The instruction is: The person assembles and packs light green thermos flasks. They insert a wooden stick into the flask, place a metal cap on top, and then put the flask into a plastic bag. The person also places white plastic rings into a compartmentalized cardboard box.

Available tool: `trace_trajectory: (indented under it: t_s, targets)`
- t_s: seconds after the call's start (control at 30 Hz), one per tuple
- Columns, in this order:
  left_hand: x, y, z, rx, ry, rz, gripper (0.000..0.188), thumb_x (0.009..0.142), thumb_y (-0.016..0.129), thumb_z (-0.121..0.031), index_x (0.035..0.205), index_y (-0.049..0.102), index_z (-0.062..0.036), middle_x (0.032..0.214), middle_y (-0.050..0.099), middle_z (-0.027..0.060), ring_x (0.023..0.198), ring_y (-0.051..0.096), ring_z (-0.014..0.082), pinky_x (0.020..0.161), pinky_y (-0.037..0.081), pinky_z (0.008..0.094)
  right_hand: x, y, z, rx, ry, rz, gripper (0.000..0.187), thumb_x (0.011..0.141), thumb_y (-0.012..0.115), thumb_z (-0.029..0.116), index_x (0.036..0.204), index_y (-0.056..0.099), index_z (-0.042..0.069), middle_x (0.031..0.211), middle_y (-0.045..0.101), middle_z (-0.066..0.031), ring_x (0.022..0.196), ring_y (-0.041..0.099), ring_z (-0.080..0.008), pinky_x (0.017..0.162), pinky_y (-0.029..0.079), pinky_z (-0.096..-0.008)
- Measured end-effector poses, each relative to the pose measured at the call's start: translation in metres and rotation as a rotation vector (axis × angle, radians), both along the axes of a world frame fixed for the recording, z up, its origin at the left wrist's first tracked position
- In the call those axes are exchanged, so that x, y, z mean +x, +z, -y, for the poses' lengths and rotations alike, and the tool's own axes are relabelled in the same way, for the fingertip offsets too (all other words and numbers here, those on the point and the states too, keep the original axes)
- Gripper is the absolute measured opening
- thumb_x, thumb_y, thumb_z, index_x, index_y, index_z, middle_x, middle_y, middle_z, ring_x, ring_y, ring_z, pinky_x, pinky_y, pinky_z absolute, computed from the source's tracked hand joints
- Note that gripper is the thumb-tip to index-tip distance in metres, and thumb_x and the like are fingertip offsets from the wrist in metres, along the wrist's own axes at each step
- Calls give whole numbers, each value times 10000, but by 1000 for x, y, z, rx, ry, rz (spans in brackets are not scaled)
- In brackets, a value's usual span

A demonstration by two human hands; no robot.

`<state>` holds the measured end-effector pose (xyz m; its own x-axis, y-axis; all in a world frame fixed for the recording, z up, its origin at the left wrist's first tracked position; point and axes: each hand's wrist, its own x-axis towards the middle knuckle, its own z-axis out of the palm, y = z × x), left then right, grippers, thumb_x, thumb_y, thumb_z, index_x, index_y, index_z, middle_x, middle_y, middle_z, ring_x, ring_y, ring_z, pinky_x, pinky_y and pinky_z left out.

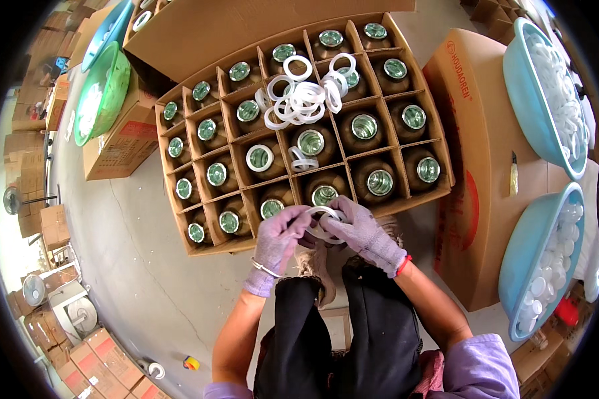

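In front of my lap, at the near edge of an open cardboard box (pixel 209 251), my gloved hands meet. My right hand (pixel 363 233) grips a few white plastic rings (pixel 325 234), which look overlapped. From the other side, my left hand (pixel 279 239) has its fingers closed at the rings' left edge. Cardboard dividers part the box into cells, each with a glass bottle (pixel 380 183) standing mouth up. A heap of white rings (pixel 303 100) lies across the bottle tops. One ring circles the mouth of a bottle (pixel 259 157); a few loose rings (pixel 302 161) rest beside another.
At the right, a closed carton (pixel 492 120) carries a yellow-handled cutter (pixel 514 176). Blue basins of white rings (pixel 522 86) and white caps (pixel 512 306) stand there. A green basin (pixel 121 80) sits on a carton (pixel 123 146) at far left. A tape roll (pixel 191 363) lies on the floor.
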<state>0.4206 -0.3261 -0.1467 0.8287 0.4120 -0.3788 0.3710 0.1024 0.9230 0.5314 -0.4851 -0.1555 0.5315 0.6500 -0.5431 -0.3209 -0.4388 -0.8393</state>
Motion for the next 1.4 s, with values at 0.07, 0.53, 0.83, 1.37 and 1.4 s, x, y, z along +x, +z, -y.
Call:
trace_trajectory:
  t_s: [0.07, 0.53, 0.83, 1.37, 1.4]
  targets:
    - [-10, 0, -2, -139, 311, 4, 215, 919, 592, -46, 1119, 605, 30, 861, 649, 68, 772, 608, 125, 691, 507, 244, -7, -12, 12, 105, -84, -161, 315, 877, 609, 195, 1116, 542, 1, 892, 593, -69, 763, 585, -111, 683, 519, -271]
    - [-47, -46, -18, 1264, -254, -57, 383, 756, 688, -103, 1124, 584, -79, 1196, 525, 132, 1054, 531, 349, 911, 436, 463, -2, 8, 29, -163, -87, 111, 233, 905, 626, 167, 1070, 560, 17, 878, 630, -149, 773, 631, -268, 709, 498, -336]
    - [-7, -32, -40, 1264, -526, -402, 612, 748, 740, -242, 1270, 482, -55, 1097, 523, 134, 987, 590, 339, 770, 513, 422, 8, -26, -6, 10, -113, 453, 216, 896, 573, 67, 1108, 572, 25, 942, 605, -219, 843, 606, -372, 752, 487, -419]
    - [71, -33, -41, 1382, -361, -96, 230, 843, 641, -203, 1046, 647, -95, 914, 601, 124, 863, 607, 301, 758, 498, 412, -9, -42, -14, -431, 407, 1249, 205, 845, 564, 128, 1035, 558, 51, 999, 535, -102, 839, 637, -209, 654, 544, -326]
    - [77, -39, -42, 1400, -407, -156, 230, 840, 644, -206, 1043, 652, -99, 911, 597, 131, 870, 603, 304, 763, 497, 417, -12, -42, -13, -421, 407, 1278, 223, 841, 569, 133, 1047, 556, 48, 997, 534, -93, 852, 628, -201, 658, 541, -315]
